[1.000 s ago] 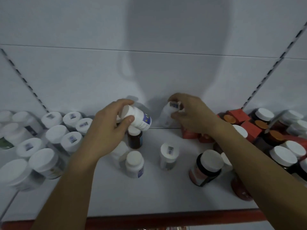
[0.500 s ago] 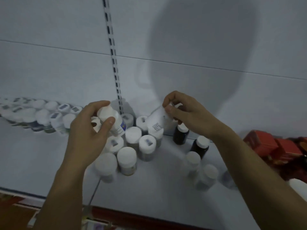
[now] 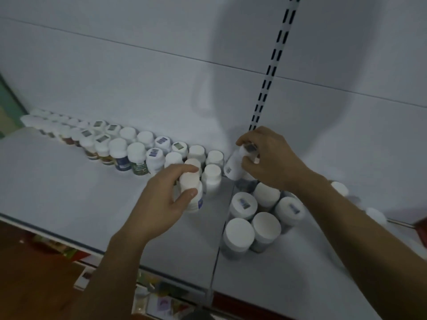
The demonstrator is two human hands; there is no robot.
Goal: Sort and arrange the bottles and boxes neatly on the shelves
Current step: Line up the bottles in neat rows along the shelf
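Left hand (image 3: 161, 199), curled round an upright bottle (image 3: 190, 189), has come down near the shelf (image 3: 69, 185) at the right end of the row (image 3: 120, 150), while right hand (image 3: 270, 162) pinches a tilted bottle (image 3: 233, 167) by the back wall (image 3: 161, 88), so both look about to extend the row.

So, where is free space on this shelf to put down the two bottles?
Widest bare patch: shelf in front of the bottle rows, left of the left hand. Another lies in front of the jars, toward the shelf edge. Crowded: between the rows' end, the jars and the right hand.
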